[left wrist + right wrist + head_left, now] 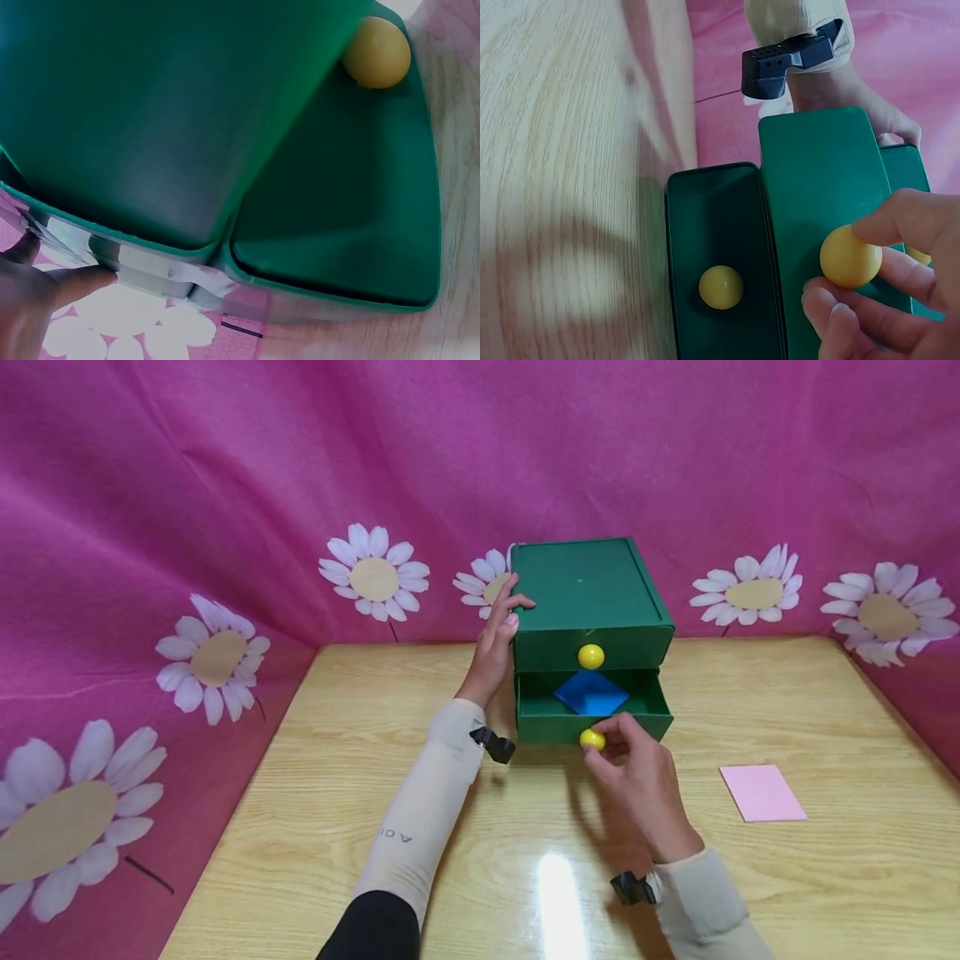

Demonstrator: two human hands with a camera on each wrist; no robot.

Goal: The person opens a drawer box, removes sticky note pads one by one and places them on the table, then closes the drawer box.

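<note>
A green chest of drawers (581, 585) stands on the table with its middle drawer (547, 727) pulled out. Inside that drawer lies a blue square sheet (591, 692), turned cornerwise. My right hand (645, 777) pinches the middle drawer's yellow knob (850, 256) between thumb and fingers. Flat along the chest's left side rests my left hand (491, 647), its fingertips at the top edge. The top drawer's knob (591, 657) is untouched. Below, the bottom drawer (716, 217) is pushed in with its own yellow knob (721, 287); the head view hides it.
On the wooden table (315, 777), a pink square pad (763, 792) lies right of my right hand. Behind the chest hangs a pink cloth (480, 460) with large white flowers, which also rises along both sides of the table.
</note>
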